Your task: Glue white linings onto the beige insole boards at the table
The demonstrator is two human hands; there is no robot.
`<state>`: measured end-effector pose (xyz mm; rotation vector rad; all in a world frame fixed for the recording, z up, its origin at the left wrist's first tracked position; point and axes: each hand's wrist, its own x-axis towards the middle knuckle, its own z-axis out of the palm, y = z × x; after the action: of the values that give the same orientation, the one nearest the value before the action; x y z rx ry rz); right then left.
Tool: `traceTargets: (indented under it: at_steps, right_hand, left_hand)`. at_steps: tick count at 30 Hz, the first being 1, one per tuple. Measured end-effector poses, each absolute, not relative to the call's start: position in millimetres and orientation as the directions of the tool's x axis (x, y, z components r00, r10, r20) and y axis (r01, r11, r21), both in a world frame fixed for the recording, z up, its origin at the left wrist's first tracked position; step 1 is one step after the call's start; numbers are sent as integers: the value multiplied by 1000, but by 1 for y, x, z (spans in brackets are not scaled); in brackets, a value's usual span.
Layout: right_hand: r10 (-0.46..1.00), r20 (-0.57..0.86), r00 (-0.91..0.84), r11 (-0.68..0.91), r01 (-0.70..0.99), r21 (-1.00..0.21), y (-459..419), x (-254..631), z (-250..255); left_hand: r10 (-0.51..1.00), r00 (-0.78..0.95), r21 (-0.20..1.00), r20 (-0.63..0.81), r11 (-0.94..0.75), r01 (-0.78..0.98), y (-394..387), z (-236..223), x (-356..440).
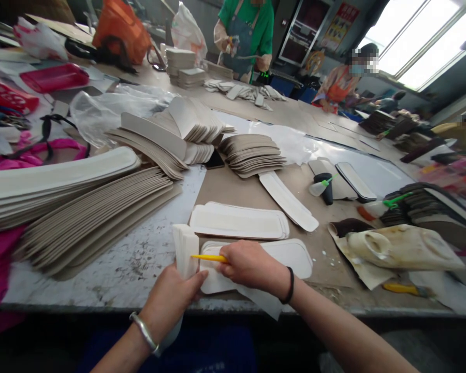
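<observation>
My left hand is closed around a narrow bundle of white strips, held upright at the table's front edge. In my right hand is a thin yellow pointed stick. Its tip points left and meets or overlaps the bundle; I cannot tell if it touches. Beneath my right hand lies a stack of flat white rounded pieces, partly hidden by the hand. Just behind it rests another stack of long white pieces.
Fanned grey-beige pieces cover the table's left side, with more stacks behind. To the right are a stained plastic container, a yellow-handled brush and a green-tipped bottle. A person in a green shirt stands across the table.
</observation>
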<state>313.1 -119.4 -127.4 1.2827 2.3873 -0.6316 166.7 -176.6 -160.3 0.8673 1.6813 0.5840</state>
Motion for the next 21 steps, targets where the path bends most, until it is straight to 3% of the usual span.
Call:
traceTargets:
  at_steps: [3, 8, 13, 17, 21]
  right_hand:
    - [740, -491, -460, 424, 885, -190, -126, 332, -120]
    - [871, -453, -189, 135, 980, -148, -141, 404, -108]
    - [913, -408, -25, -18, 995, -100, -149, 442, -118]
    - [914, -403, 53, -53, 999, 9, -149, 435, -125]
    - [917, -398, 37, -23, 999, 39, -149, 428, -126]
  left_hand:
    - [801, -146, 755, -580, 596, 272, -178, -159, 163]
    - [810, -121, 757, -573, 580, 299, -183, -162, 146]
    - [796, -100, 727, -597, 589, 352, -182, -167, 140]
    - [776, -99, 721, -623, 619, 312, -181, -171, 140]
    - [771, -125, 710, -625, 628, 319, -181, -174, 140]
